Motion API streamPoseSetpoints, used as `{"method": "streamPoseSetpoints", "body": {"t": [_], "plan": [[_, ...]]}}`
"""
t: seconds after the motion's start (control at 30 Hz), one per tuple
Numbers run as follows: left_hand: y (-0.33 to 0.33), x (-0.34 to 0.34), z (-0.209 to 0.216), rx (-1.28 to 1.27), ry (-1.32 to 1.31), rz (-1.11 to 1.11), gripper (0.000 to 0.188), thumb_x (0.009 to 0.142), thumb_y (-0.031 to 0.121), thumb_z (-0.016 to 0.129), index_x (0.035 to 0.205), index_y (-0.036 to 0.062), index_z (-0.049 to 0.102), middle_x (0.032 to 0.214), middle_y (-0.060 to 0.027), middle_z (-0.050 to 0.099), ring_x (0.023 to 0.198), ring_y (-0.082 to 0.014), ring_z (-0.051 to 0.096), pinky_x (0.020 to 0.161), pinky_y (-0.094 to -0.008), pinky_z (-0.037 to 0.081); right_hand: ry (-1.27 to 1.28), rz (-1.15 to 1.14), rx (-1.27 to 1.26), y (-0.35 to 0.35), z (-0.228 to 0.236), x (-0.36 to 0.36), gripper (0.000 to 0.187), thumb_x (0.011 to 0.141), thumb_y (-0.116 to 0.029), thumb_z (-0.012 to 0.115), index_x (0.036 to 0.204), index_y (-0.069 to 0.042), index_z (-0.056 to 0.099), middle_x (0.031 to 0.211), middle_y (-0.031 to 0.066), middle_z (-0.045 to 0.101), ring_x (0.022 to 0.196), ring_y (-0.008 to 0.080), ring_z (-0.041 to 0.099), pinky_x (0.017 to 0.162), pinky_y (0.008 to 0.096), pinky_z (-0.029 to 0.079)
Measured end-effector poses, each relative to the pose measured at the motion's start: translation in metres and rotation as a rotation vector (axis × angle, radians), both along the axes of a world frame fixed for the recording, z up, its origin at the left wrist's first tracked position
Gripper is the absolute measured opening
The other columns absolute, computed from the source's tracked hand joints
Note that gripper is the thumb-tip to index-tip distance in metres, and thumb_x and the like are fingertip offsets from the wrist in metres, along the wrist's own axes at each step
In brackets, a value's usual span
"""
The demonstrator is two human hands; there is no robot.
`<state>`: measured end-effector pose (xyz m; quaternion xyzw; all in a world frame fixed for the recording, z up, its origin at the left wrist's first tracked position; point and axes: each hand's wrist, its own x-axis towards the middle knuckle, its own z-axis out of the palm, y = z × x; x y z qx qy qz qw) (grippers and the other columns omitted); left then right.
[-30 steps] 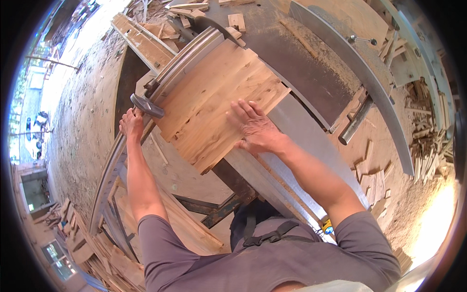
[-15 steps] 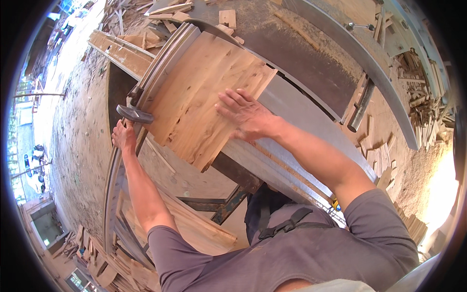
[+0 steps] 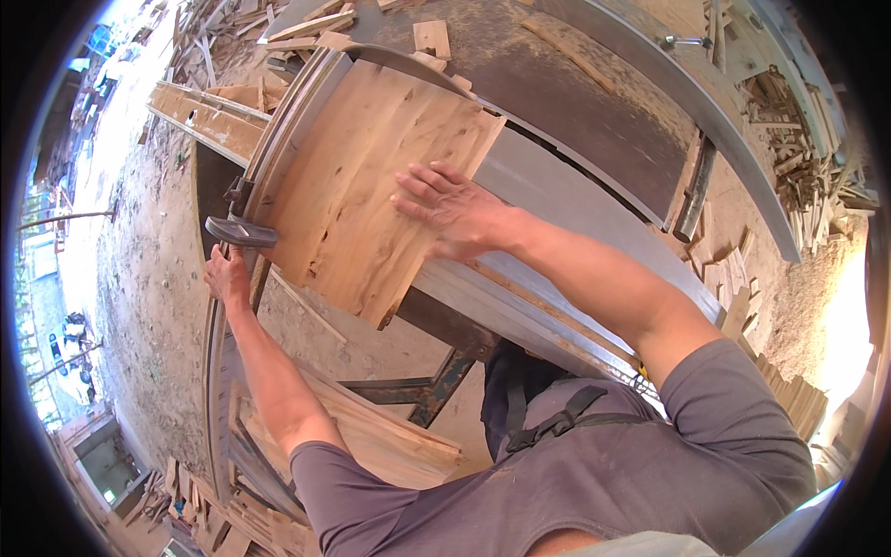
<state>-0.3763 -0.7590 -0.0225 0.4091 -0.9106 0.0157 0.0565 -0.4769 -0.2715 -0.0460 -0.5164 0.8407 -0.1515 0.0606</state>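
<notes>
A pale wide wooden board [image 3: 371, 176] with knots lies flat on the saw table [image 3: 548, 190], its far-left edge along a long metal-and-wood fence [image 3: 288, 125]. My right hand [image 3: 452, 212] rests on the board's near-right part, fingers spread and holding nothing. At the board's left corner, a grey metal clamp-like piece [image 3: 241, 231] sits by the fence. My left hand [image 3: 227, 276] is just under that piece, its fingers curled at the rail end. The metal piece partly hides what they grip, so I cannot make it out.
A dark sawdust-covered table surface [image 3: 557, 102] lies beyond, with a long curving metal bar [image 3: 687, 102]. Offcuts are heaped at far right [image 3: 807, 186] and lower left [image 3: 241, 511]. A dark metal frame [image 3: 432, 385] stands near my body; more boards [image 3: 362, 427] lie below my left arm.
The board, the metal piece and both hands sit slightly further left in the picture; the view itself has turned a little. The hands keep their places on the board and by the rail.
</notes>
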Motion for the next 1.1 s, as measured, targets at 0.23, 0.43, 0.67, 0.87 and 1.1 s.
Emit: {"method": "streamPoseSetpoints", "body": {"t": [0.23, 0.43, 0.67, 0.87, 1.1], "plan": [[0.003, 0.003, 0.003, 0.004, 0.016, 0.006, 0.083, 0.097, 0.074, 0.043, 0.154, 0.0144, 0.045, 0.151, -0.0185, 0.049, 0.143, -0.0416, 0.04, 0.118, -0.057, 0.027, 0.029, 0.002, -0.052, 0.0, -0.003, 0.002, 0.09, 0.089, -0.051, 0.067, 0.161, -0.013, 0.032, 0.171, 0.0144, 0.019, 0.159, 0.0312, 0.01, 0.13, 0.0439, 0.006], [0.005, 0.005, 0.002, 0.0, 0.028, 0.009, 0.082, 0.097, 0.073, 0.043, 0.154, 0.0147, 0.045, 0.151, -0.0185, 0.05, 0.142, -0.0414, 0.04, 0.118, -0.0563, 0.028, 0.041, 0.004, -0.047, 0.0, -0.004, 0.001, 0.09, 0.089, -0.053, 0.067, 0.161, -0.013, 0.032, 0.17, 0.0147, 0.019, 0.159, 0.0313, 0.011, 0.13, 0.0439, 0.005], [0.005, 0.003, 0.009, 0.02, 0.06, -0.035, 0.085, 0.096, 0.074, 0.046, 0.151, 0.0096, 0.05, 0.146, -0.0223, 0.054, 0.14, -0.0427, 0.044, 0.117, -0.0543, 0.031, 0.044, -0.003, -0.101, -0.002, -0.005, 0.0, 0.086, 0.09, -0.05, 0.068, 0.161, -0.014, 0.033, 0.17, 0.0148, 0.02, 0.159, 0.0309, 0.011, 0.13, 0.044, 0.006], [0.001, 0.003, 0.002, -0.003, 0.08, -0.041, 0.083, 0.095, 0.072, 0.049, 0.151, 0.0104, 0.05, 0.145, -0.0215, 0.054, 0.138, -0.0397, 0.046, 0.116, -0.0534, 0.032, 0.072, -0.021, -0.063, -0.002, -0.001, 0.003, 0.088, 0.09, -0.058, 0.065, 0.161, -0.016, 0.035, 0.17, 0.0145, 0.021, 0.158, 0.0312, 0.014, 0.13, 0.0451, 0.006], [0.005, 0.006, -0.004, -0.085, 0.109, -0.039, 0.079, 0.094, 0.071, 0.051, 0.143, 0.0107, 0.059, 0.135, -0.0203, 0.063, 0.13, -0.0377, 0.055, 0.111, -0.0511, 0.038, 0.077, -0.004, -0.101, -0.01, -0.005, 0.002, 0.088, 0.087, -0.058, 0.069, 0.159, -0.017, 0.04, 0.168, 0.017, 0.026, 0.157, 0.034, 0.02, 0.129, 0.0485, 0.012]]}}
